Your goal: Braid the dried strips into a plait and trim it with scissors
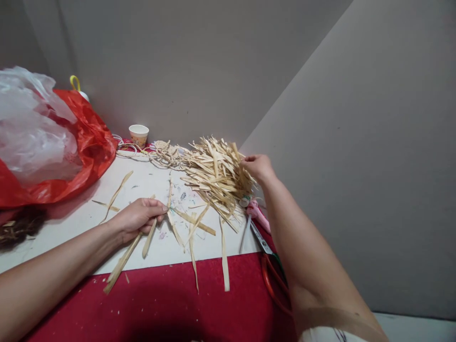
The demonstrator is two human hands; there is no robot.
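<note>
My left hand [140,216] is closed in a pinch over the white sheet. Between its thumb and fingers is a thin twisted straw stem [170,190] with a bit of green thread [172,209] at the grip and dry strips fanning out below. My right hand [261,166] is at the right edge of a heap of dry straw strips [213,166], its fingers pinched on a strip there; the fingertips are partly hidden. Several loose strips [224,256] lie between the hands and over the sheet's front edge.
Red-handled scissors [272,275] lie below my right forearm, near a pink object [258,216]. A paper cup [138,135] and coiled cord [166,154] sit along the wall. At left are a red plastic bag [96,142] and a dark brown fibre bundle [26,225]. Grey walls [374,142] enclose the corner.
</note>
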